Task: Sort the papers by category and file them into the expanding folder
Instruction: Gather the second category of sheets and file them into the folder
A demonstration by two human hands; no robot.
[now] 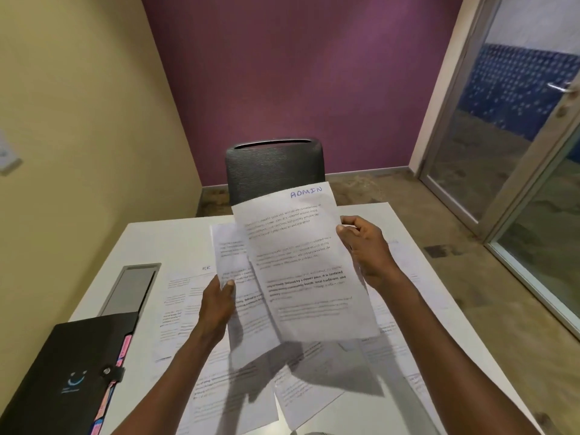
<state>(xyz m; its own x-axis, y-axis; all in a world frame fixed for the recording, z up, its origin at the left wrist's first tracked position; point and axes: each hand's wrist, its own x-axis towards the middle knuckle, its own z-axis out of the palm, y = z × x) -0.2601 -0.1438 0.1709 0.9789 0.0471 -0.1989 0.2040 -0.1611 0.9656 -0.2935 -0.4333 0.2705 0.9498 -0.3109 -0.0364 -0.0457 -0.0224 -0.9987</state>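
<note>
I hold two printed sheets up over the white table (392, 221). My right hand (361, 243) grips the right edge of the front sheet (301, 262), marked "ADMIN" in blue at its top. My left hand (219, 296) pinches the lower left of a second sheet (232, 259) that sits partly behind the first. Several more printed papers (185, 312) lie spread flat on the table below, one marked "HR". The black expanding folder (62, 372) lies shut at the near left, with pink and blue tabs along its right edge.
A grey metal cable hatch (130, 287) is set in the table beyond the folder. A dark mesh office chair (274, 169) stands at the table's far side. A yellow wall runs on the left, a glass door (514, 152) on the right.
</note>
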